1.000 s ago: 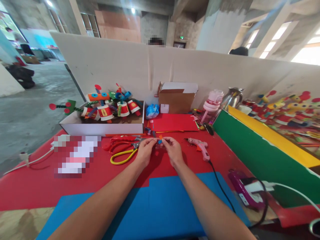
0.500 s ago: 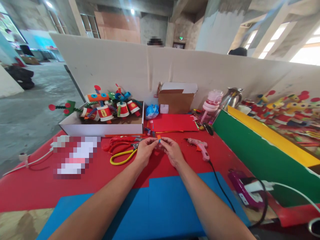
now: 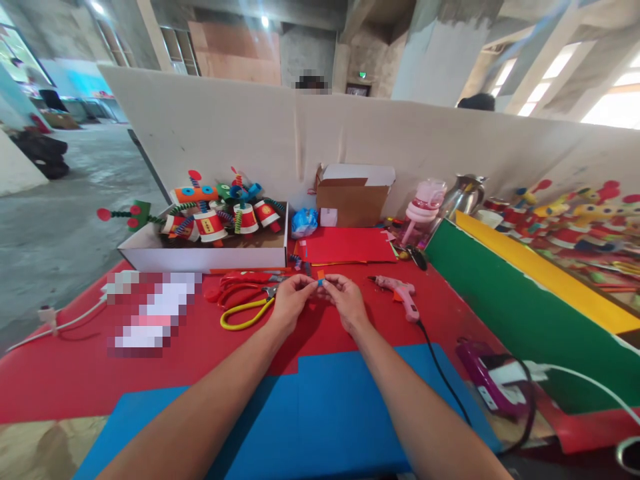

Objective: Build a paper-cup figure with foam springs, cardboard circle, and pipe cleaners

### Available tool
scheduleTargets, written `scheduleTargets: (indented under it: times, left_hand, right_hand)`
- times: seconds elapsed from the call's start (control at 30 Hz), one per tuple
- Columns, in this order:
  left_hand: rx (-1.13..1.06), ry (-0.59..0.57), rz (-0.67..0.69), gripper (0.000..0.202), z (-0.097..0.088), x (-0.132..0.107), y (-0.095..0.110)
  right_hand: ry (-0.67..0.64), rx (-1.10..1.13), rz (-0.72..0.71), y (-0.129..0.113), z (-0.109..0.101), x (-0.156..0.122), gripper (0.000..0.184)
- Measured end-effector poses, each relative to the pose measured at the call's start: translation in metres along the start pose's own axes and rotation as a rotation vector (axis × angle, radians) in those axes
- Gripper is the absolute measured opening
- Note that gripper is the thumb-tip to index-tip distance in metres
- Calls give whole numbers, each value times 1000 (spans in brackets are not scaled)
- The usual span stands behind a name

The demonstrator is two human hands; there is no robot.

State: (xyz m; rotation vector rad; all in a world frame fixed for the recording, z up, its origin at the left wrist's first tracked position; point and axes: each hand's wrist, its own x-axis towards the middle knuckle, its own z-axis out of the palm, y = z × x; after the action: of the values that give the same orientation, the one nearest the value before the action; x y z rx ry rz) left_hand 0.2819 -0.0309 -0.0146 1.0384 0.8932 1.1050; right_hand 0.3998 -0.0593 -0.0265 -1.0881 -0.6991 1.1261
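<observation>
Pinching a tiny orange-and-blue paper piece [image 3: 321,275] between thumb and forefinger of the left hand [image 3: 290,301] and, from the other side, of the right hand [image 3: 347,301], with fingertips nearly meeting at the blue end. Held over the red surface [image 3: 200,367] with the orange end pointing away from the body — too small and covered to tell whether folded or glued. Placed between the yellow-handled pliers [image 3: 240,326] on the left and the pink glue gun [image 3: 406,291] on the right, just short of the red paper sheets [image 3: 350,247]. Probably almost weightless, thin, bendy and easily creased, though hardly slippery. Best gripped lightly by the blue end, flat between finger pads — likely to crumple under hard squeezing.
</observation>
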Motion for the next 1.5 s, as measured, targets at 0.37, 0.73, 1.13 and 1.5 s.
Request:
scheduleTargets:
  times: [0.37, 0.73, 1.13, 1.5]
  left_hand:
    - [26, 28, 16, 29, -1, 1, -1]
    - [-51, -62, -46, 42, -1, 1, -5]
    - [-93, -51, -55, 31, -5, 5, -5]
    - [-97, -90, -67, 31, -6, 7, -10]
  right_hand:
    - [-36, 17, 40, 2, -1, 1, 31]
    - [-15, 38, 34, 1, 2, -2, 28]
    - [-49, 33, 25, 1, 0, 0, 29]
    - [-39, 29, 15, -2, 3, -3, 31]
